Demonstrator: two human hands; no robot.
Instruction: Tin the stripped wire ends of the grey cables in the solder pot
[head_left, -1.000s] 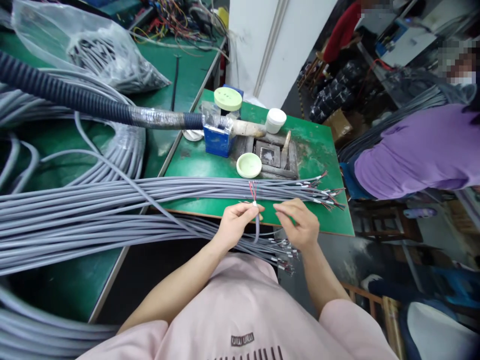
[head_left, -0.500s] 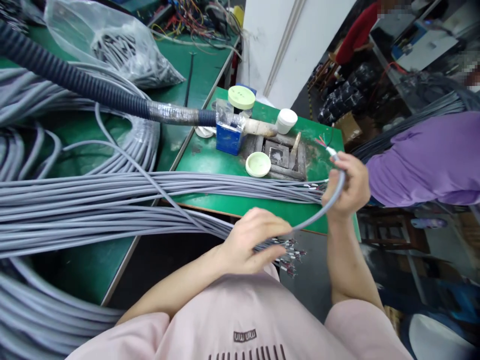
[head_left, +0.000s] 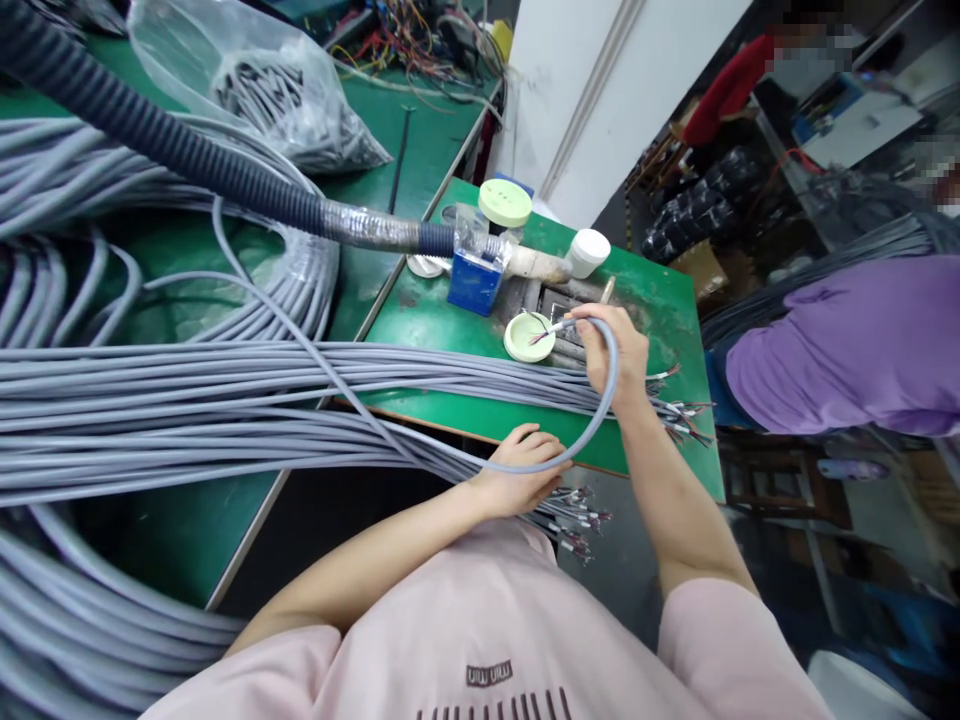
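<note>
My right hand [head_left: 611, 350] is shut on a grey multi-core cable [head_left: 609, 400] near its stripped end. The thin coloured cores [head_left: 541, 334] reach over a pale green dish [head_left: 529, 337]; I cannot tell whether they touch it. My left hand [head_left: 521, 468] holds the same cable lower down, and it curves up between my hands. Beneath my forearms lies a long bundle of grey cables [head_left: 225, 400], its stripped ends fanning out past the table edge [head_left: 682, 415]. The dish's contents are hidden.
Beside the dish are a dark metal pot [head_left: 555, 300], a blue box [head_left: 474, 282] and a white jar [head_left: 589, 252] on a green bench [head_left: 660, 320]. A black corrugated hose [head_left: 225, 190] crosses above. A person in a purple shirt [head_left: 840, 345] stands right.
My right hand has swung left from the table's right side, bringing the stripped cable end over the pale green dish. My left hand stays nearly in place, now holding the cable.
</note>
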